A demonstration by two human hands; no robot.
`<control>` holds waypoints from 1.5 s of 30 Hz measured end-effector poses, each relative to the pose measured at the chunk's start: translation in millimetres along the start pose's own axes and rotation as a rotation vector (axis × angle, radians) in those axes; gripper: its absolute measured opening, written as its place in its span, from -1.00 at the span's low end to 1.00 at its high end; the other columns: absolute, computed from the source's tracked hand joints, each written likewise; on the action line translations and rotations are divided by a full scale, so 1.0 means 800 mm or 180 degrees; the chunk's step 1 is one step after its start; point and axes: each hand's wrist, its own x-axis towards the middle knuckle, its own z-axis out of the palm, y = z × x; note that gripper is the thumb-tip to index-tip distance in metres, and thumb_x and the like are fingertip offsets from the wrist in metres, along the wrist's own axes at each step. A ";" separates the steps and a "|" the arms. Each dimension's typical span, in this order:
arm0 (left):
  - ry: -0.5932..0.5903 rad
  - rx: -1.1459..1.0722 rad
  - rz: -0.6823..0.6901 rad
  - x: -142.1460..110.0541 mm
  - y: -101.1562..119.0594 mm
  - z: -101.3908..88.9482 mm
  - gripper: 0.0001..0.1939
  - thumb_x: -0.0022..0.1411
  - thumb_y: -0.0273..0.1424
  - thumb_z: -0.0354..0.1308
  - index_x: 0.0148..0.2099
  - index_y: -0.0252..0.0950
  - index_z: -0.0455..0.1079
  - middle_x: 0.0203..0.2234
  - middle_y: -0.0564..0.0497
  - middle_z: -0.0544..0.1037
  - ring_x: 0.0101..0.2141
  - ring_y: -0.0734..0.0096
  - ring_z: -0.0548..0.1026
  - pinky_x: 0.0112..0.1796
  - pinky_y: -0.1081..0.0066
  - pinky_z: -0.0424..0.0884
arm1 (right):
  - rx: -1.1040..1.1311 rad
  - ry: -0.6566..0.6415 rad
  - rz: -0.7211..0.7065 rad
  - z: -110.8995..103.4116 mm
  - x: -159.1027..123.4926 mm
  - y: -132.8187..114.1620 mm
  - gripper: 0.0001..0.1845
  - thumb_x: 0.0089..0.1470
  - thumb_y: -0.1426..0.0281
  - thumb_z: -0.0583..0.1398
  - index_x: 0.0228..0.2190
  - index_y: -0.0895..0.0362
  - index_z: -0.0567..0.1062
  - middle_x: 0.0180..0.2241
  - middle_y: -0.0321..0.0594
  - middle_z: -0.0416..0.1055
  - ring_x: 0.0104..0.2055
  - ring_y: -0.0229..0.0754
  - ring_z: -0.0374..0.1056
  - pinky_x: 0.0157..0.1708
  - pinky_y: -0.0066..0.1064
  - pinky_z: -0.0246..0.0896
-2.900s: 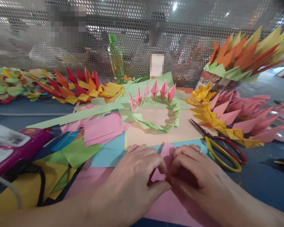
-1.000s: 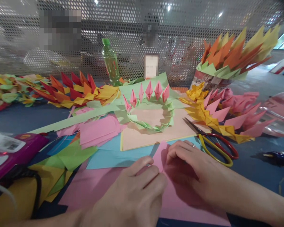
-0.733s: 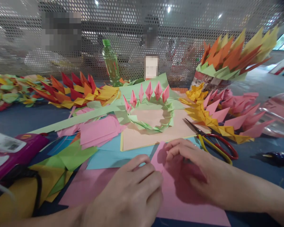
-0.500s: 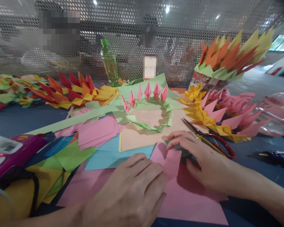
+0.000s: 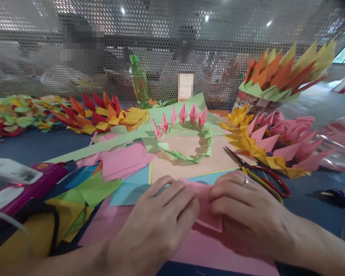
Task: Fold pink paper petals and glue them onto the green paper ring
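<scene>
A small pink paper piece (image 5: 204, 205) is between my hands, tilted over a larger pink sheet (image 5: 232, 253). My left hand (image 5: 163, 218) is closed on its left side, the fingertips partly hidden. On its right edge, my right hand (image 5: 244, 207), with a ring on one finger, pinches the paper with curled fingers. Just beyond stands a pale green folded-paper ring (image 5: 186, 156) with several pink pointed pieces (image 5: 183, 114) along its far side. Red-handled scissors (image 5: 264, 174) lie beside my right hand.
Pink slips (image 5: 125, 161) and green sheets (image 5: 99, 188) lie left. A purple device (image 5: 43, 188) with a cable sits far left. Folded-paper pieces in red and orange (image 5: 94, 115), and yellow and pink (image 5: 270, 143), flank the ring. A green bottle (image 5: 139, 84) stands behind, near a perforated metal screen (image 5: 161, 42).
My right hand has come down from above the sheets and closed on the small pink paper, which is now lifted and tilted. My left hand stays near its left side. The view has shifted slightly.
</scene>
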 end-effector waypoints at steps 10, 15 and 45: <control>0.0093 -0.0082 0.0086 -0.005 0.016 -0.011 -0.57 0.48 -0.59 -0.22 -0.22 -0.33 0.49 -0.32 0.00 0.59 -0.28 0.30 0.48 -0.20 0.30 0.35 | 0.0015 -0.0402 0.0005 0.005 -0.001 -0.007 -0.90 0.26 0.43 0.21 -0.33 0.17 0.50 -0.24 -0.17 0.48 -0.21 -0.13 0.32 -0.08 -0.19 0.18; -0.0183 -0.0249 -0.0103 -0.004 0.010 -0.014 -0.49 0.48 -0.60 -0.31 -0.28 -0.34 0.47 -0.31 -0.06 0.58 -0.33 0.29 0.46 -0.30 0.30 0.36 | 0.0229 -0.0738 0.0244 -0.006 0.003 -0.009 -0.88 0.26 0.44 0.17 -0.32 0.17 0.50 -0.30 -0.20 0.44 -0.25 -0.15 0.27 -0.11 -0.22 0.17; -0.0369 -0.2640 -0.1198 -0.003 0.003 0.005 -0.85 0.37 -0.56 0.18 -0.20 -0.21 0.50 -0.33 0.12 0.58 -0.27 0.50 0.51 -0.18 0.49 0.37 | 0.1194 -0.1311 0.0186 -0.029 0.006 0.008 -0.79 0.05 0.65 0.32 -0.33 0.11 0.60 -0.21 -0.38 0.53 -0.07 -0.28 0.42 -0.01 -0.40 0.23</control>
